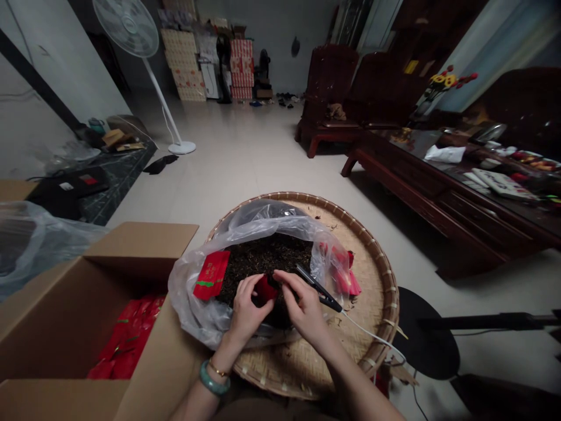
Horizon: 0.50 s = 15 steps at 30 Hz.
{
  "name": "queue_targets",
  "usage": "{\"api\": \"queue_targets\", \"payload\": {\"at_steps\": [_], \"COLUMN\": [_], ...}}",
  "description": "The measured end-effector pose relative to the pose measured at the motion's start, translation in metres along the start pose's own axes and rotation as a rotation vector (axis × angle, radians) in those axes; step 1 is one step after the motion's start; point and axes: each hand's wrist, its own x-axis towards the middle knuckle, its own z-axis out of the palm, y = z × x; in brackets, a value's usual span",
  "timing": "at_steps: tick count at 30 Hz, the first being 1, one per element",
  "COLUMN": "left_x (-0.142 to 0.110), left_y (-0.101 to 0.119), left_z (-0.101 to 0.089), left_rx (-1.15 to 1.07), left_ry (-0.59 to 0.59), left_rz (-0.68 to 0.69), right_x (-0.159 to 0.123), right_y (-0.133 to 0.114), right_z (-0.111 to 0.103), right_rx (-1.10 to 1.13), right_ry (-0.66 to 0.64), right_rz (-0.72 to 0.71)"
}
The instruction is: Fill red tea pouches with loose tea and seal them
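Note:
My left hand [245, 307] is curled around a small red packet [264, 289], its mouth facing my other hand. At that mouth, the fingers of my right hand [303, 301] are pinched together on a dark clump of tea leaves. Both hands are over a clear plastic bag [188, 295] spread wide around a heap of dark, dry tea leaves [272, 251]. On the bag's left side lies a flat red packet [212, 275] with gold print and a green stripe. A black hand-held clip-like tool [322, 290] with a white cord rests just right of my right hand.
The bag sits on a round woven bamboo tray [388, 292], with pink-red packets [347, 272] at its right. An open cardboard box [151, 356] holding several red packets [127, 336] stands left. A white fan [160, 93] and a dark wooden table [421, 193] stand farther off.

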Motion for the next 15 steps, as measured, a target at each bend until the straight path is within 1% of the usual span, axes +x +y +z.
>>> {"api": "queue_targets", "payload": {"at_steps": [3, 5, 9, 13, 15], "left_x": [-0.001, -0.001, -0.001, -0.001, -0.001], "left_y": [-0.001, -0.002, -0.002, -0.001, 0.000], "left_z": [0.000, 0.000, 0.000, -0.001, -0.002], "left_rx": [0.001, 0.014, 0.040, 0.053, 0.045], "left_ry": [0.007, 0.012, -0.013, -0.028, -0.040], "left_rz": [0.019, 0.041, 0.104, 0.140, 0.134], "right_x": [-0.002, -0.001, 0.008, 0.020, 0.023], "right_y": [0.001, 0.003, 0.010, 0.014, 0.014], "right_z": [0.002, 0.005, 0.010, 0.007, 0.004], "right_rx": [-0.194, -0.277, -0.263, -0.218, -0.197], "right_ry": [0.010, -0.019, -0.080, -0.180, -0.200], "right_rz": [-0.024, -0.021, -0.004, -0.058, -0.079]}}
